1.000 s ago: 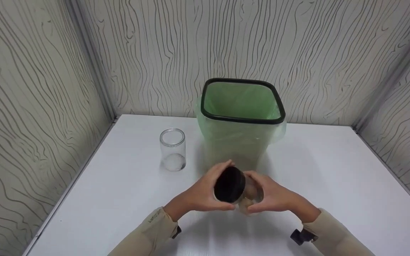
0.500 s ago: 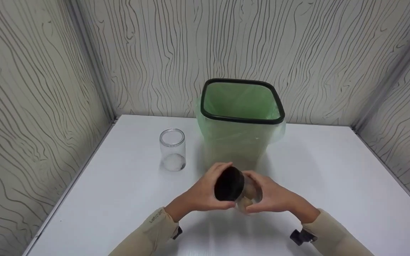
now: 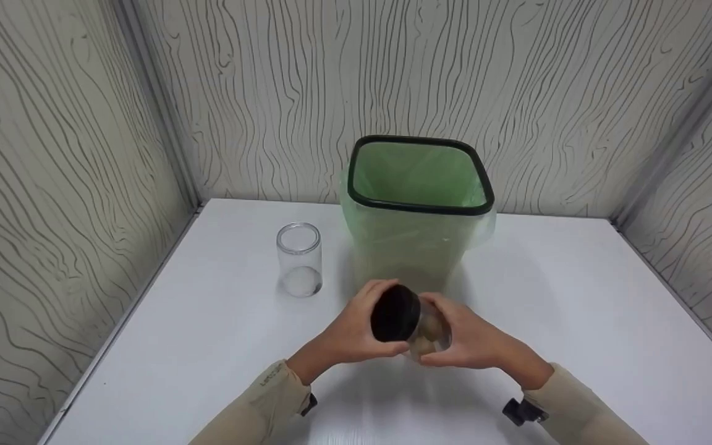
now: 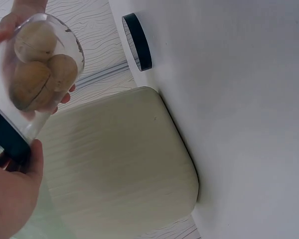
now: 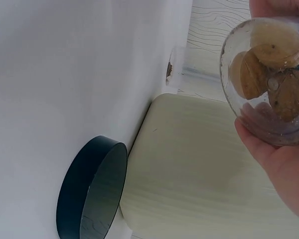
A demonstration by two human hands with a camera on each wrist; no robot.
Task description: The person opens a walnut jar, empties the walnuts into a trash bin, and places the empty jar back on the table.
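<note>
Between both hands a clear jar (image 5: pixel 259 130) is held tilted above the white table. Its black lid (image 3: pixel 395 314) points left and towards me. Three tan walnuts (image 5: pixel 287 94) with seams show through the jar wall. My left hand (image 3: pixel 356 327) grips around the lid, with the thumb below and fingers above. The right hand (image 3: pixel 476 337) holds the jar's body near its base, thumb and fingers curled around it. The lid meets the jar's mouth, and in the left wrist view the lid's dark band (image 4: pixel 7 133) runs along its end.
A bin (image 3: pixel 408 253) with a black rim and green liner stands just beyond the hands. Left of it is an upright clear jar (image 3: pixel 300 266) without a lid. The wrist views show a dark round band (image 5: pixel 79 186) on the table (image 5: pixel 60 79) beside the bin.
Both hands and the jar have shifted slightly left and upward in the head view. The walnuts have moved a little inside the jar. The grips look the same.
</note>
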